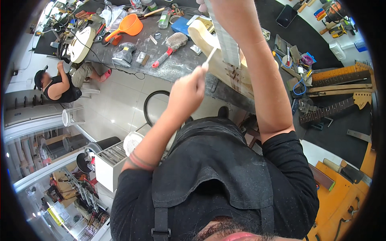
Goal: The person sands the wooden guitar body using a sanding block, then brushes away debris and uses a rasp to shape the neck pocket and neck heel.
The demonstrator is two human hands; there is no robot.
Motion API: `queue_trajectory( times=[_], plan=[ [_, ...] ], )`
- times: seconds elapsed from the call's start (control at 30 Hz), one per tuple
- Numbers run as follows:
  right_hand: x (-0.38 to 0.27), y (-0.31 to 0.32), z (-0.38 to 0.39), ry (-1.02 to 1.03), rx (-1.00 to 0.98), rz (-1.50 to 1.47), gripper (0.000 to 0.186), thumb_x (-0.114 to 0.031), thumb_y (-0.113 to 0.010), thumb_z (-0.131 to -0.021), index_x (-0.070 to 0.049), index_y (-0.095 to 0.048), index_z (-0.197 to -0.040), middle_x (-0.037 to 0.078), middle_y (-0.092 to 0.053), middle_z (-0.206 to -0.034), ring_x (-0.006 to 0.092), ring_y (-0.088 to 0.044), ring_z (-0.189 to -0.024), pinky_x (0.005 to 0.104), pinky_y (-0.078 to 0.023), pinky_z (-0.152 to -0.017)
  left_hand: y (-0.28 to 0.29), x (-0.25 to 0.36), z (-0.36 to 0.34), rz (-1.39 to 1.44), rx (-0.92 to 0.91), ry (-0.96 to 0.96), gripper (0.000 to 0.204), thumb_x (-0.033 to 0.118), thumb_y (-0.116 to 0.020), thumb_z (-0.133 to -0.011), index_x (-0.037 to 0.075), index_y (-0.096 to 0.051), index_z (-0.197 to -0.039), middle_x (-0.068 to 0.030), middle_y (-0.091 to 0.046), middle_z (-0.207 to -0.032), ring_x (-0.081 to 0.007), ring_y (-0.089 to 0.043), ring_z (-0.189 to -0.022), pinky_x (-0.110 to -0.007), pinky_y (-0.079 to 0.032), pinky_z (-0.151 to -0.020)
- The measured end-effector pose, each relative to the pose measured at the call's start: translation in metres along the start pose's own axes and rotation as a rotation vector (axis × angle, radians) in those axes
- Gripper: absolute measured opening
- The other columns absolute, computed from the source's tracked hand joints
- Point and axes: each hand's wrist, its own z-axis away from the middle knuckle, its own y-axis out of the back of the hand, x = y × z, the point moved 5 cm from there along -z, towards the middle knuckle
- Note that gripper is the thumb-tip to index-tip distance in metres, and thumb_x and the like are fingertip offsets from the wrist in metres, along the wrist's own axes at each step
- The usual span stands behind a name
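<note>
My left hand [187,92], somewhat blurred, is closed around the lower end of a thin pale rod [211,56]; the rod's exact kind is unclear. The rod slants up across a pale wooden guitar body [201,38] on the dark workbench. At the upper edge, my right hand [231,10] is partly cut off by the frame. Its fingertips show to the left of a long translucent grey strip [225,38], the rest of the hand to its right, so it grips the strip. The strip's lower end lies over the guitar body, hiding part of it.
A red-handled brush [171,47], an orange dipper [130,25] and a clear plastic bag [124,54] lie left on the bench. Guitar necks [329,110] and a phone [286,16] lie right. Another person [64,86] sits far left near a cream guitar body [81,44].
</note>
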Motion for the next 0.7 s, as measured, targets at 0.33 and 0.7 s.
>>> queue_trajectory(
  times=[0.33,0.7],
  plan=[
    [0.001,-0.001,-0.005,-0.094,0.038,0.047,0.041,-0.035,-0.068,-0.115,0.003,-0.068,-0.13,0.003,-0.067,-0.081,0.0111,-0.064,-0.068,0.0304,-0.053,-0.063,0.01,0.006,-0.056,-0.236,0.046,-0.077,0.025,0.011,-0.064,-0.104,0.01,-0.072,-0.128,-0.0233,-0.076,-0.083,-0.0461,-0.076,-0.079,-0.059,-0.059,-0.071],
    [0.002,0.0,-0.006,-0.064,0.032,0.012,0.037,-0.034,-0.068,-0.115,0.001,-0.066,-0.124,0.003,-0.067,-0.08,0.0114,-0.064,-0.067,0.03,-0.054,-0.063,0.015,-0.002,-0.043,-0.177,0.07,-0.085,0.018,0.017,-0.06,-0.11,0.011,-0.071,-0.123,-0.0246,-0.076,-0.085,-0.0476,-0.076,-0.08,-0.062,-0.058,-0.072]
  ],
)
